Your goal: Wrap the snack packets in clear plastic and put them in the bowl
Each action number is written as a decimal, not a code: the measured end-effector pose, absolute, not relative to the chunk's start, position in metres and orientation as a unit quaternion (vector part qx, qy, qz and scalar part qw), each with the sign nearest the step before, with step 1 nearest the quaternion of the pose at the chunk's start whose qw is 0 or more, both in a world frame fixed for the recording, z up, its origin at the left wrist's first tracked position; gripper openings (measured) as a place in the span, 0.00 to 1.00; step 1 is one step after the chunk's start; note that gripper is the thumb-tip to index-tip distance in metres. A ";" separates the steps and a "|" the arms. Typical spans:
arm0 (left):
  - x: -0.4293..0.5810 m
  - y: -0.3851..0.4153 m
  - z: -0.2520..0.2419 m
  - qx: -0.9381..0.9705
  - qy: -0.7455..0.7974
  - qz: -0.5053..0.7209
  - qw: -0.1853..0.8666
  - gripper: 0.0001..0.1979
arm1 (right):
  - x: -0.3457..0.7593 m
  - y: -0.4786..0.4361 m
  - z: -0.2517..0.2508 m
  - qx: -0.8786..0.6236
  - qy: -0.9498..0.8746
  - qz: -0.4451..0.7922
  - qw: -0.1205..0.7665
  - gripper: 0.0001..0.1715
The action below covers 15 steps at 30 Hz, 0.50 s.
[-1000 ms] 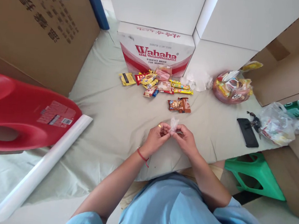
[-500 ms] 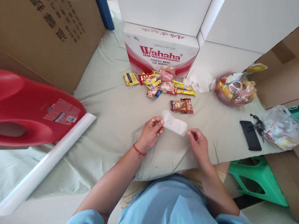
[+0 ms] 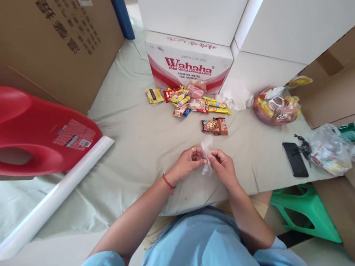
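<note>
A small translucent plastic bag (image 3: 207, 144) is bunched between my two hands, above the cloth-covered surface. My left hand (image 3: 191, 162), with a red string bracelet at the wrist, pinches it from the left. From the right, my right hand (image 3: 223, 166) pinches the same bag, fingertips close to those of the left. Part of the bag sticks out above the fingers and part hangs below. Just beyond the hands lie brown snack packets (image 3: 215, 126). Farther back is a pile of mixed wrapped snacks (image 3: 187, 101) against a Wahaha water carton (image 3: 187, 64).
Crumpled white plastic (image 3: 236, 97) and a round container of snacks (image 3: 276, 108) stand back right. A black phone (image 3: 295, 159), keys (image 3: 304, 147) and a filled plastic bag (image 3: 330, 149) lie at right. At left are a red plastic object (image 3: 42, 138) and a white roll (image 3: 55, 197).
My hands have come together, the right one moving left. The plastic bag, stretched flat between them before, is now gathered and crumpled.
</note>
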State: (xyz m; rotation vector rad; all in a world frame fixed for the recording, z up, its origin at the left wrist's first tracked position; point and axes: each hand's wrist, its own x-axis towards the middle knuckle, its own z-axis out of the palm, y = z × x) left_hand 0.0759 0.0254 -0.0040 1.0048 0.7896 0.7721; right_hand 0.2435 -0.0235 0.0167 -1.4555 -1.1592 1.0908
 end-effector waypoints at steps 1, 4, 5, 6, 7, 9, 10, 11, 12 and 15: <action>0.075 0.026 -0.005 0.474 0.362 0.338 0.728 0.20 | 0.246 -0.024 0.020 -0.584 -0.444 0.476 0.486 0.19; 0.072 0.029 -0.004 0.472 0.368 0.356 0.718 0.18 | 0.257 -0.024 0.029 -0.562 -0.347 0.530 0.531 0.23; 0.071 0.030 -0.003 0.458 0.365 0.372 0.720 0.19 | 0.261 -0.024 0.031 -0.559 -0.322 0.537 0.544 0.24; 0.070 0.030 -0.002 0.445 0.360 0.384 0.724 0.19 | 0.263 -0.024 0.033 -0.558 -0.304 0.537 0.554 0.25; 0.070 0.030 -0.001 0.439 0.354 0.390 0.728 0.20 | 0.264 -0.025 0.033 -0.560 -0.297 0.533 0.560 0.25; 0.072 0.028 -0.001 0.449 0.336 0.381 0.735 0.22 | 0.262 -0.027 0.030 -0.565 -0.313 0.525 0.554 0.24; 0.073 0.026 -0.001 0.460 0.325 0.370 0.739 0.22 | 0.259 -0.028 0.027 -0.566 -0.333 0.526 0.541 0.23; 0.075 0.024 -0.002 0.471 0.319 0.361 0.740 0.23 | 0.255 -0.028 0.025 -0.564 -0.358 0.527 0.525 0.22; 0.076 0.022 -0.003 0.476 0.316 0.356 0.739 0.23 | 0.251 -0.029 0.023 -0.563 -0.383 0.528 0.508 0.21; 0.077 0.023 -0.007 0.461 0.345 0.381 0.724 0.22 | 0.246 -0.027 0.021 -0.560 -0.415 0.517 0.497 0.18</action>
